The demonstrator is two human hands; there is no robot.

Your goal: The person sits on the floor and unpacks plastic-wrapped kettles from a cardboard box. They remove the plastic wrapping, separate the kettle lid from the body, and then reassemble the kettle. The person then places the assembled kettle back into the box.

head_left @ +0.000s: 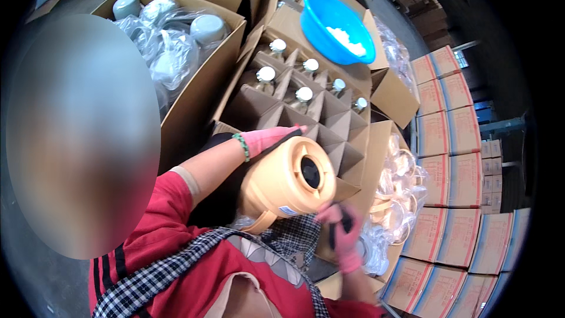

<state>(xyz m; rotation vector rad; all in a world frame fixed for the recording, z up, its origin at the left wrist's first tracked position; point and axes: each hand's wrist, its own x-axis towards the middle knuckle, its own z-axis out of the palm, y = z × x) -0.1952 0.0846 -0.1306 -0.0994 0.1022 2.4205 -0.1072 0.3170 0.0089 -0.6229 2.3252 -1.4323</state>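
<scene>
A peach-coloured plastic jug [273, 176] lies tilted in front of me, its round base with a dark centre opening facing up and right. Its handle and a small label show low on the side. My left hand [268, 141], in a pink and black glove, lies along the jug's far upper side and steadies it; part of the fingers is hidden. Close to the lower right of the base is my right hand [344, 235], gloved alike, fingers curled and smeared by motion. Whether it holds anything is unclear. Beyond the jug stands a divided carton [253, 106] with several white-capped glass bottles [303, 95].
A blue bowl [315, 29] with small white pieces sits on the carton's far end. At the left, a box [194, 91] holds bagged pale-blue parts. Bagged peach parts [391, 194] lie in a box at the right. Stacked cartons [459, 176] line the right side.
</scene>
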